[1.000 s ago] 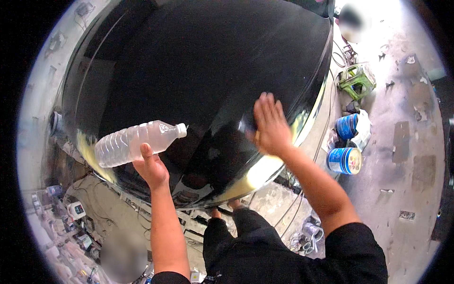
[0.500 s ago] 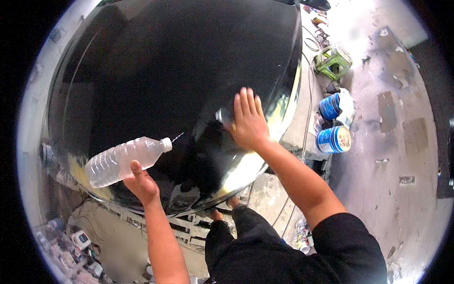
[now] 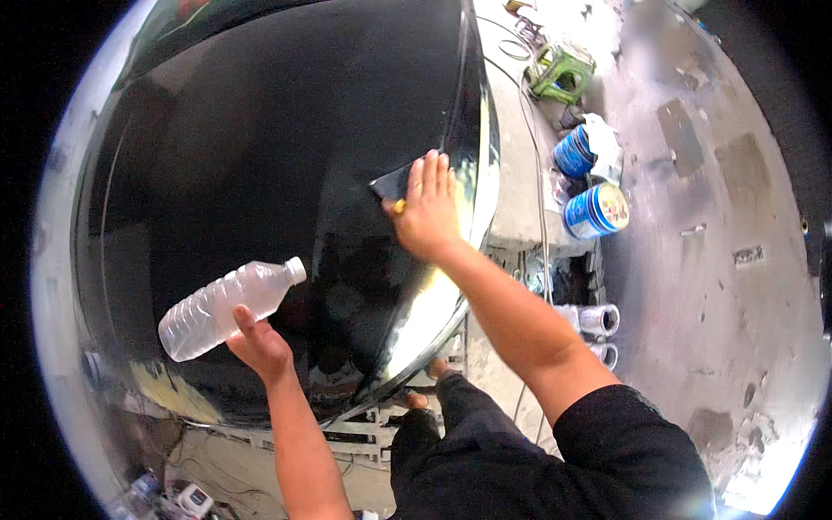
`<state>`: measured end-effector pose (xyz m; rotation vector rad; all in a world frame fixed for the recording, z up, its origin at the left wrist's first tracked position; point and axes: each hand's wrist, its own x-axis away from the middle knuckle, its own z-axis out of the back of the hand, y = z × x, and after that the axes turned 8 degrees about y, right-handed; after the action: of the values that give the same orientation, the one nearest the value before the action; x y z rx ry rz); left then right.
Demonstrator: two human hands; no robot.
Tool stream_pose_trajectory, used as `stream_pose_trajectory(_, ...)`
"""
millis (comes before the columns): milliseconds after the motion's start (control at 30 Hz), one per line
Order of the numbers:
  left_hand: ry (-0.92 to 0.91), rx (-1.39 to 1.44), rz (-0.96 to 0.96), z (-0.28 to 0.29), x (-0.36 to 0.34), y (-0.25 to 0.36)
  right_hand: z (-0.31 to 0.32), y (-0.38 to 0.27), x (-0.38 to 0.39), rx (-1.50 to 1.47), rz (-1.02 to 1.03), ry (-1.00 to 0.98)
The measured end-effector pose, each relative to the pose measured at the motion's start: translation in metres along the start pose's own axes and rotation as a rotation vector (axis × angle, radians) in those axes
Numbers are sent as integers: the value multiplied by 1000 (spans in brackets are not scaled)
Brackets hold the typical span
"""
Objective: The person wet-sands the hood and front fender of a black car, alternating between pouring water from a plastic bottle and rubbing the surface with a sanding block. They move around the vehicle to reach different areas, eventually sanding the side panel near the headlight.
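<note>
My left hand (image 3: 260, 347) is wrapped round a clear plastic bottle (image 3: 225, 308) with a white cap, tilted so the cap points up and right over a glossy black car panel (image 3: 234, 173). The bottle looks cloudy. On the panel's right side lies my right hand (image 3: 426, 208), its fingers stretched and close together, pressing a dark sheet of sandpaper (image 3: 394, 182) to the surface. A small yellow bit (image 3: 399, 206) shows by its thumb; what it belongs to is hidden. Pale yellowish patches (image 3: 425, 321) run along the panel's right and lower edge.
Blue cans (image 3: 594, 211) stand on the floor to the right, with a green stool (image 3: 562, 74) beyond them and a cable (image 3: 539, 173) running alongside. White cylindrical containers (image 3: 600, 321) lie nearer. A wooden pallet (image 3: 368, 438) is by my feet, and clutter (image 3: 191, 501) sits at lower left.
The thin water jet from the bottle's cap is no longer visible. My right hand has moved up along the panel toward its right edge with the sandpaper. The view has shifted.
</note>
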<state>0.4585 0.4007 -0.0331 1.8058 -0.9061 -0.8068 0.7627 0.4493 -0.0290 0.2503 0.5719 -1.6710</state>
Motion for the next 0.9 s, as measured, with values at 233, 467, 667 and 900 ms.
stream_pose_trajectory(233,-117,-35,-1,-58,-41,-30,9,-62,150,-443,9,62)
stream_pose_trajectory(467,-178,-48,-18,-80,-47,-51,-33,42,-86,-322,-270,71)
stream_pose_trajectory(667,-176,-66,-13,-73,-51,-49,-40,32,-58,-355,-223,99)
stream_pose_trajectory(900,-315,-398,-248,-58,-71,-62,-18,-41,67,-399,-223,177)
